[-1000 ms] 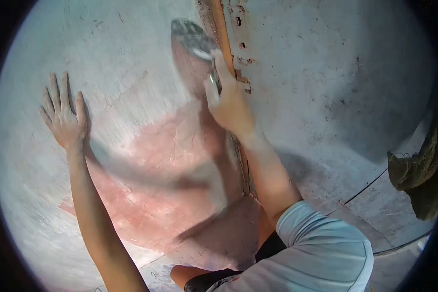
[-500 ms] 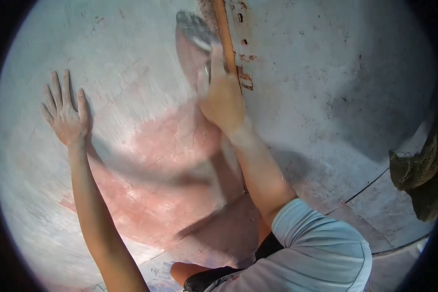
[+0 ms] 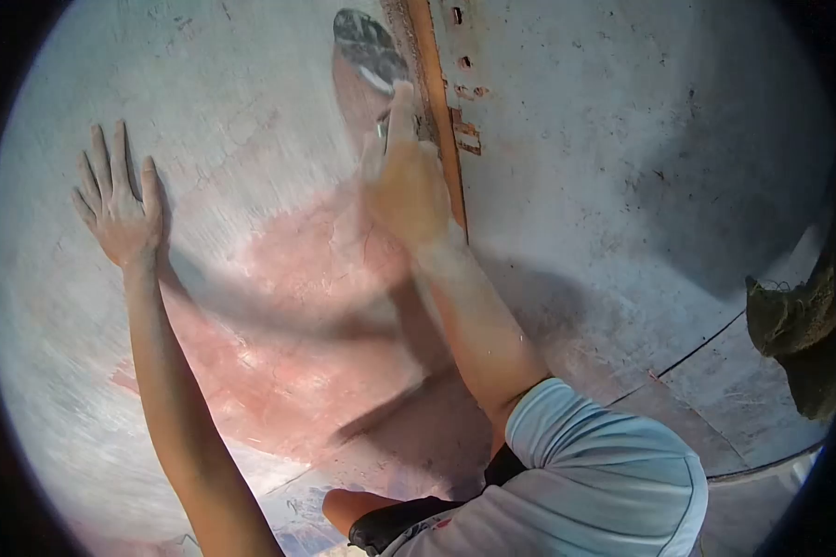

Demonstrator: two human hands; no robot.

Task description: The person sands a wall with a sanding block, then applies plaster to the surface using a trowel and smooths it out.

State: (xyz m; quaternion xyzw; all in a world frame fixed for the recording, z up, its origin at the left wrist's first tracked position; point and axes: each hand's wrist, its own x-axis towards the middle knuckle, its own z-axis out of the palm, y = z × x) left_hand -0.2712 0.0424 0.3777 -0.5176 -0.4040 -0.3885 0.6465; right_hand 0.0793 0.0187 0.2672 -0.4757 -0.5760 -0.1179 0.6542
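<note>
My left hand (image 3: 123,218) lies flat on a pale, scuffed wall panel (image 3: 223,121), fingers spread, with nothing in it. Higher up and to the right, my right hand (image 3: 409,186) is closed around a hand-held tool whose round, mottled grey disc (image 3: 372,42) has a light rim. A bit of metal on the tool shows by the fingers; the hand hides most of its body, and motion blurs the grip. The disc is at the panel's surface, left of a brown strip (image 3: 432,84). Below both hands spreads a worn pink patch (image 3: 297,251).
Right of the strip is another grey panel (image 3: 567,121) with rusty holes and chipped spots. Dark, frayed cloth (image 3: 790,316) hangs at the far right. A dark seam (image 3: 697,348) crosses the lower right. My bent knee (image 3: 348,506) shows at the bottom.
My right hand and the tool have shifted slightly left, the disc also a little up. My left hand stays flat on the panel; the view has shifted a little.
</note>
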